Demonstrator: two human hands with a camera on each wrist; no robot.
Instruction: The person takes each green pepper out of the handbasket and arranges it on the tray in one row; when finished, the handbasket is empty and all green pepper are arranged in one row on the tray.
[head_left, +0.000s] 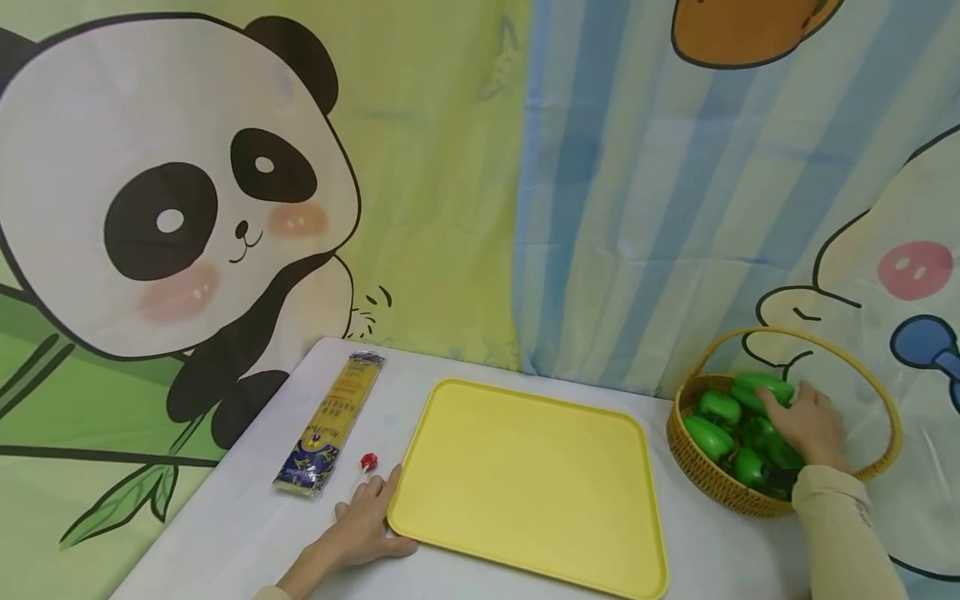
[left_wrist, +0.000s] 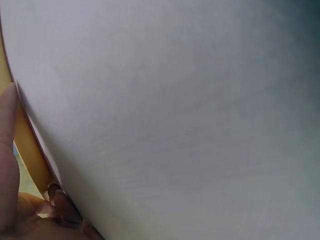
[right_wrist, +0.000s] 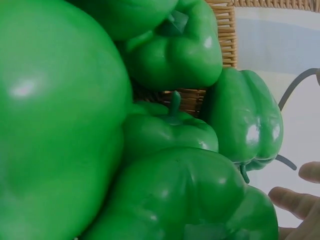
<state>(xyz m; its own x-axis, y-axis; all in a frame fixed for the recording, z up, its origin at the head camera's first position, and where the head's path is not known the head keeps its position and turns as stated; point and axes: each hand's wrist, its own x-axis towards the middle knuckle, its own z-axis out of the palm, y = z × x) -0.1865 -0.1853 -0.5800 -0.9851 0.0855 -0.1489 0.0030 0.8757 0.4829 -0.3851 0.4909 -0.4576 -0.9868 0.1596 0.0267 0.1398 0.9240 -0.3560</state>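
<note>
My left hand (head_left: 363,518) rests at the near left corner of a yellow tray (head_left: 525,483), touching its rim. In the left wrist view, fingers (left_wrist: 7,135) lie against the tray's yellow edge (left_wrist: 30,150). Over the right side of a wicker basket (head_left: 720,492) is my right hand (head_left: 812,427), reaching in among several green bell peppers (head_left: 708,437). The right wrist view shows the fingers spread to the right of a bell pepper (right_wrist: 245,117), with a small gap between them. One large bell pepper (right_wrist: 55,125) fills the left of that view.
A long packet (head_left: 330,425), yellow and blue, lies on the left of the white table (head_left: 225,533). Near my left fingertips is a red-wrapped lollipop (head_left: 368,462). The basket's handle (head_left: 795,333) arches upright. A printed curtain (head_left: 435,183) hangs behind the table.
</note>
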